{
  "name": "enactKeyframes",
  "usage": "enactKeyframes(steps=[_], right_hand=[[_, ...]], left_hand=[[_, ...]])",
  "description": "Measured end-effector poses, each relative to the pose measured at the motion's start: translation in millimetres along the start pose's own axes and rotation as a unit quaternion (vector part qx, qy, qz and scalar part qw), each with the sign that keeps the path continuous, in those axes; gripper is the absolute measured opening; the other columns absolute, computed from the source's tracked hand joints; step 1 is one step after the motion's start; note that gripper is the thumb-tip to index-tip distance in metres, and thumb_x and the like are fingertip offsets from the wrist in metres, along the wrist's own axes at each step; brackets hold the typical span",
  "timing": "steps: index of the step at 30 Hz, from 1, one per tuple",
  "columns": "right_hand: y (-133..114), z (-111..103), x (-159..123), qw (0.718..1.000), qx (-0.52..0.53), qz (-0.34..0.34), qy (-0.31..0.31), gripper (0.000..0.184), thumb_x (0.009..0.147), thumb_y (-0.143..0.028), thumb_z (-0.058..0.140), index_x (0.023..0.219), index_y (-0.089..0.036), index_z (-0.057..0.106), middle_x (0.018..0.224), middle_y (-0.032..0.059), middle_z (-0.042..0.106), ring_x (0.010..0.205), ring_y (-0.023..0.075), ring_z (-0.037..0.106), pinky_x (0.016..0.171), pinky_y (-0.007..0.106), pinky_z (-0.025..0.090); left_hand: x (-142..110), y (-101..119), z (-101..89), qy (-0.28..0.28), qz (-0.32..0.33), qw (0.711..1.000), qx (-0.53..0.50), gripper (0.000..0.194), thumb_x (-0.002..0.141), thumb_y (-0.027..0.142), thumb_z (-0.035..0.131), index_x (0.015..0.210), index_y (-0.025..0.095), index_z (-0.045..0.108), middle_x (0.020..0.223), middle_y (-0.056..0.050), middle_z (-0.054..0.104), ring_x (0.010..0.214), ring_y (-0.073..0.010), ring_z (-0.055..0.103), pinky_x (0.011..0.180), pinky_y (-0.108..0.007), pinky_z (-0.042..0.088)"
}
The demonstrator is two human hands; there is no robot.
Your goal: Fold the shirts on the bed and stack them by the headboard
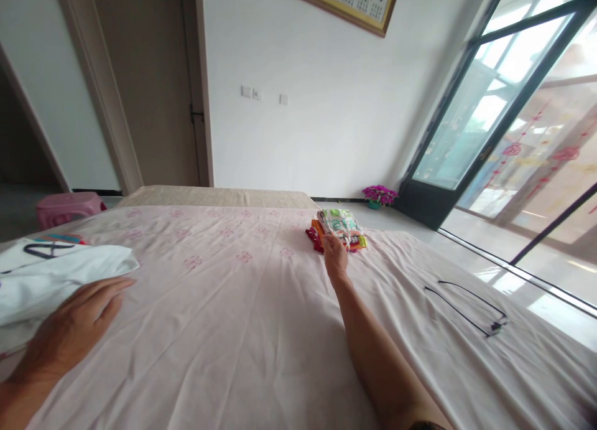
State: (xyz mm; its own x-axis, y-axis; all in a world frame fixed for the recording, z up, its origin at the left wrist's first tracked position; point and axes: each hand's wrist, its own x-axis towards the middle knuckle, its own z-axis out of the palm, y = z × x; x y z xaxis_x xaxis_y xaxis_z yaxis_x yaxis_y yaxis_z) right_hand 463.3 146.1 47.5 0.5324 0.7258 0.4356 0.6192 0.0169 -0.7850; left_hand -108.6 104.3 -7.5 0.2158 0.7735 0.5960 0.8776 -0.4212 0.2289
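My right hand reaches far across the pink sheet and touches the near edge of a small stack of folded colourful clothes; its fingers curl at the stack, and I cannot make out a grip. My left hand lies flat with fingers stretched out on the edge of a white garment with dark lettering at the left of the bed.
A black cable lies on the sheet at the right. Beyond the bed are a pink stool, a closed door, a pot of purple flowers on the floor and a large glass sliding door.
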Motion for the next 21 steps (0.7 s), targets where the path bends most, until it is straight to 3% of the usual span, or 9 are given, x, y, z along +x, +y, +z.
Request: enactKeyframes(steps=[2, 5, 9, 14, 17, 21], right_hand=[[4.5, -11.1, 12.7, 0.992, -0.116, -0.023, 0.042, 0.035, 0.089, -0.042, 0.046, 0.105, -0.023, 0.071, 0.114, 0.0082, 0.066, 0.102, 0.0248, 0.056, 0.087, 0.035, 0.043], [9.9, -24.9, 29.7, 0.959, -0.268, -0.078, 0.048, 0.033, 0.090, -0.029, 0.046, 0.112, -0.027, 0.070, 0.123, 0.0065, 0.061, 0.111, 0.0259, 0.049, 0.093, 0.036, 0.037], [14.3, -38.4, 52.6, 0.905, -0.400, -0.148, 0.000, 0.038, 0.091, -0.018, 0.044, 0.119, -0.027, 0.069, 0.125, 0.0082, 0.060, 0.110, 0.0260, 0.048, 0.092, 0.037, 0.034], [19.3, -45.3, 76.5, 0.846, -0.485, -0.202, -0.088, 0.032, 0.093, -0.017, 0.042, 0.098, -0.021, 0.073, 0.113, 0.0147, 0.063, 0.109, 0.0283, 0.049, 0.091, 0.040, 0.033], [18.7, -44.8, 86.5, 0.860, -0.465, -0.192, -0.083, 0.027, 0.094, -0.019, 0.043, 0.095, -0.016, 0.070, 0.109, 0.0160, 0.065, 0.108, 0.0278, 0.052, 0.091, 0.038, 0.033], [-0.1, -44.3, 95.8, 0.947, -0.301, -0.111, -0.027, 0.029, 0.097, -0.031, 0.039, 0.100, -0.017, 0.064, 0.098, 0.0123, 0.067, 0.089, 0.0233, 0.057, 0.078, 0.033, 0.038]], left_hand=[[-3.2, -8.9, 19.4, -0.045, 0.017, 0.999, -0.004, 0.035, 0.088, 0.040, 0.044, 0.114, 0.027, 0.061, 0.120, -0.004, 0.068, 0.116, -0.0241, 0.061, 0.111, -0.043, 0.040], [-7.4, -19.3, 32.4, -0.089, 0.001, 0.996, -0.003, 0.034, 0.089, 0.040, 0.043, 0.113, 0.026, 0.063, 0.118, -0.004, 0.070, 0.114, -0.0224, 0.062, 0.109, -0.041, 0.042], [-7.6, -25.9, 33.7, -0.091, -0.006, 0.996, -0.007, 0.034, 0.090, 0.037, 0.041, 0.112, 0.023, 0.064, 0.119, -0.005, 0.069, 0.115, -0.0216, 0.061, 0.112, -0.040, 0.037], [-5.6, -23.6, 31.3, -0.103, -0.025, 0.994, -0.015, 0.037, 0.090, 0.037, 0.041, 0.112, 0.020, 0.065, 0.118, -0.007, 0.069, 0.114, -0.0223, 0.061, 0.112, -0.040, 0.036], [-4.9, -21.6, 29.7, -0.111, -0.036, 0.993, -0.013, 0.039, 0.090, 0.038, 0.041, 0.112, 0.020, 0.066, 0.119, -0.007, 0.069, 0.115, -0.0225, 0.060, 0.110, -0.039, 0.039], [-3.7, -20.0, 28.0, -0.100, -0.033, 0.994, -0.012, 0.037, 0.089, 0.039, 0.043, 0.110, 0.021, 0.067, 0.117, -0.005, 0.070, 0.113, -0.0220, 0.061, 0.108, -0.038, 0.042]])
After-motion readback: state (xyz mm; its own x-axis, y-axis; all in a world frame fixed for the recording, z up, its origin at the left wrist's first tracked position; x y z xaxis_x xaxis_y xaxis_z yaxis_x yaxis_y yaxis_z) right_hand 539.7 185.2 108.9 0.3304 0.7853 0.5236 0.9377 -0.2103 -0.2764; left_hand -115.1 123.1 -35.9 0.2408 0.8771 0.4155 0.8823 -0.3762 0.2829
